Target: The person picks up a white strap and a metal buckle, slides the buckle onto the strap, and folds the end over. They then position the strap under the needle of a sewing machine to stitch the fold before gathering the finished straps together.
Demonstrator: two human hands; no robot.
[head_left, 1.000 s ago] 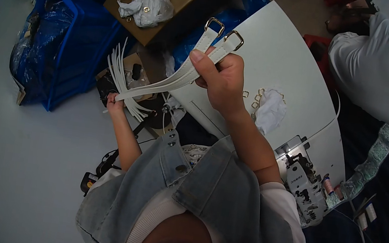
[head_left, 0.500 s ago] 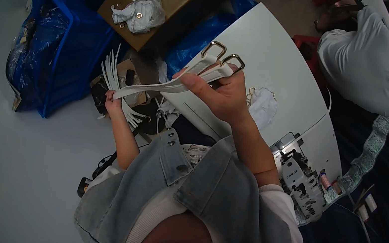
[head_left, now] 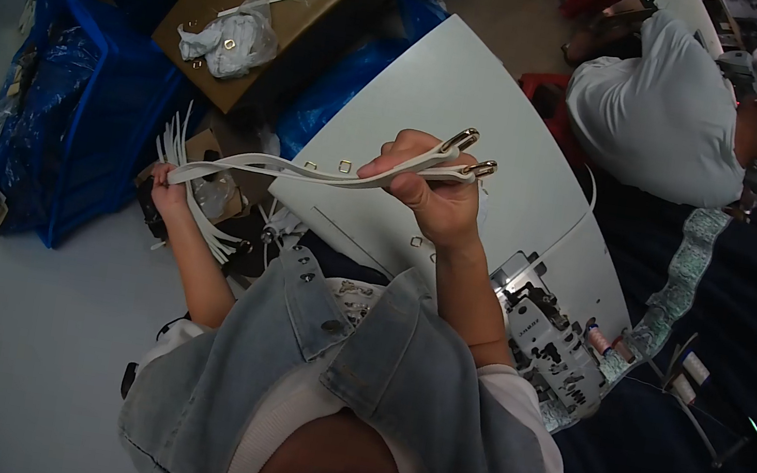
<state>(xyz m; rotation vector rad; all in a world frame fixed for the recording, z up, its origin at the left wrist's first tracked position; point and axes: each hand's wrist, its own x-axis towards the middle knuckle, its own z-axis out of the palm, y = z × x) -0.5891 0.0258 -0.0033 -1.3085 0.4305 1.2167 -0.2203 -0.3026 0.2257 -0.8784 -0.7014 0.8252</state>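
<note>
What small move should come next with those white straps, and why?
Probably lay the two buckled straps on the white table: the right hand pinches their buckle ends above it, while the left hand grips the other ends among loose strips.

The right hand (head_left: 433, 196) has tipped the white straps (head_left: 310, 171) over. Their gold rings (head_left: 469, 152), which stood toward 12 o'clock, now point toward 3 o'clock, and the straps run nearly level instead of slanting. The left hand (head_left: 167, 195), gripping the far ends, has drifted toward 9 o'clock, farther from the right.
</note>
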